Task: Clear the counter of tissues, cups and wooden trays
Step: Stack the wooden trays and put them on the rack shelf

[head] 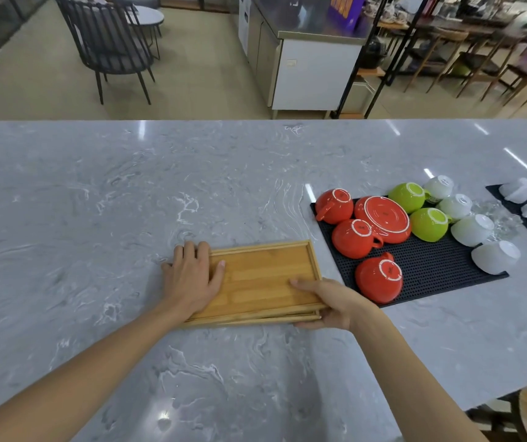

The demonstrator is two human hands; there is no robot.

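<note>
**Both hands take hold of the stacked wooden trays**

Two wooden trays (262, 279) lie one on the other on the grey marble surface (96, 193), their edges nearly matched, which lets them be carried as one load. The left hand (192, 279) lies flat over the left end, fingers spread past the rim and thumb resting inside the top tray; this looks like steadying, not a closed hold. The right hand (329, 304) is at the near right corner, thumb on top and fingers curled beneath the lower tray, so that grip clasps the stack and seems to be tipping that corner up.

Just beyond the right grip, a black rubber mat (431, 266) holds red cups (378, 277), a red saucer (383, 218), green cups (429, 224) and white cups (495, 256), all upside down, probably for draining. No tissues are in view. The trays seem to be the step in hand.
</note>
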